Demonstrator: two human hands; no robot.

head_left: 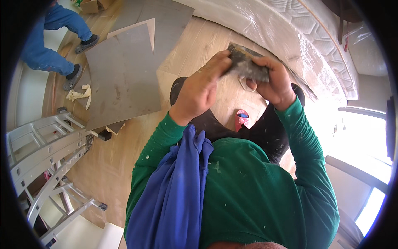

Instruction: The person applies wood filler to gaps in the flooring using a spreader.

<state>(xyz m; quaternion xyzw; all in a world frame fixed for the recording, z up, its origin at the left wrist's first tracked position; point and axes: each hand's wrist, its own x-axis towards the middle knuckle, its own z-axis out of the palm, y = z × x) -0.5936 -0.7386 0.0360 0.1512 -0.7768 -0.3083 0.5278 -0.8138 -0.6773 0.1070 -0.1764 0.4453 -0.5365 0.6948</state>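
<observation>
In front of me, above the floor, I hold a flat, dark grey rectangular piece [248,63] with a brownish, scuffed top edge. Motion blurs it a little, and its exact kind does not show. My right hand [275,79] grips its right end, thumb on the near face and fingers curled underneath. At the left end, my left hand [203,85] has its fingers against the edge, the tips partly hidden. A thin pale loop [247,86] shows just below the piece, beside my right fingers.
A pink container [241,119] with something blue inside stands between my legs. Grey sheets [124,79] cover floor at left, near another person's legs [49,58]. An aluminium ladder [45,149] is at lower left. A plastic-wrapped mattress [286,37] lies at upper right. Blue cloth [174,191] hangs over my front.
</observation>
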